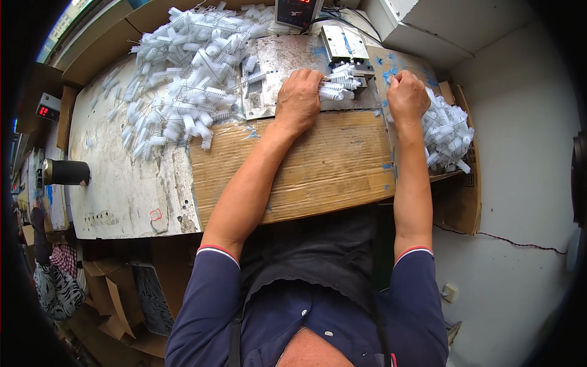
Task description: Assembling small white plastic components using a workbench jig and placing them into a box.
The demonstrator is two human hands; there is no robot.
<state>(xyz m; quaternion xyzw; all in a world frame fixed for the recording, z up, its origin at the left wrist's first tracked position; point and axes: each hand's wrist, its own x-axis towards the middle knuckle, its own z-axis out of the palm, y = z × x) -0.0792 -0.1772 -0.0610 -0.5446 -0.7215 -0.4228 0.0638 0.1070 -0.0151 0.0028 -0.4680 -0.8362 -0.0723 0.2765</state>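
My left hand (pixel 298 101) is closed around a small bunch of white ribbed plastic pieces (pixel 333 92), whose ends stick out to the right of its fingers. They lie close against the front of a metal fixture (pixel 344 44) on the bench. Farther right, my right hand (pixel 408 98) is raised with its fingers curled together; whatever it pinches, if anything, is hidden. Just beyond and beside that hand, more of the same white pieces are heaped in a right-hand pile (pixel 449 133). A much larger heap (pixel 195 67), with thin wires showing among the pieces, covers the far left of the bench.
A metal plate (pixel 275 52) lies under the fixture, and a cardboard sheet (pixel 299 165) covers the bench's front. A box with a red display (pixel 296 12) stands at the back. At the left edge lies a black can (pixel 66 173). A white wall (pixel 520 122) bounds the right side.
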